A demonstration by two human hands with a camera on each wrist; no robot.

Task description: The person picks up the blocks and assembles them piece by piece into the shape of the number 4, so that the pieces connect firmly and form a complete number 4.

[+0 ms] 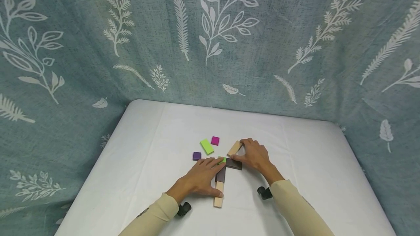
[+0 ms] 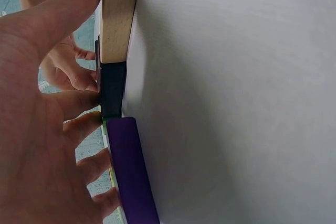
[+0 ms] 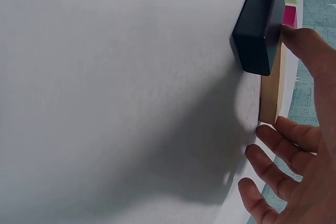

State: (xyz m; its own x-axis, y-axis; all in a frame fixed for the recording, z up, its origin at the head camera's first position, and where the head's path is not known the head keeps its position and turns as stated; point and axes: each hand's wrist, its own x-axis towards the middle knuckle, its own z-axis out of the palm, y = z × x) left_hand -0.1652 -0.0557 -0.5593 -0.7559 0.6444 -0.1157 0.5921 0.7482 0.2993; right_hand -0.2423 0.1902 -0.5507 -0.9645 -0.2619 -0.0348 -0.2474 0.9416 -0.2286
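Blocks form a line on the white table: light wood (image 1: 218,202) at the near end, a dark block (image 1: 220,174) beyond it, then a small green block (image 1: 222,160). Over that line my left hand (image 1: 203,177) lies spread, its thumb at the wood and its fingertips by the green block, hiding part of both. A second dark block (image 1: 234,164) extends rightward from the green one. My right hand (image 1: 256,154) pinches a slanted light wooden block (image 1: 234,148) end to end between thumb and index finger, just behind that dark block. Its other fingers are spread.
Left of and behind the line lie a purple block (image 1: 197,156), a lime green block (image 1: 207,146) and a magenta block (image 1: 215,140). A patterned blue-green cloth (image 1: 210,75) hangs behind the white table (image 1: 157,134).
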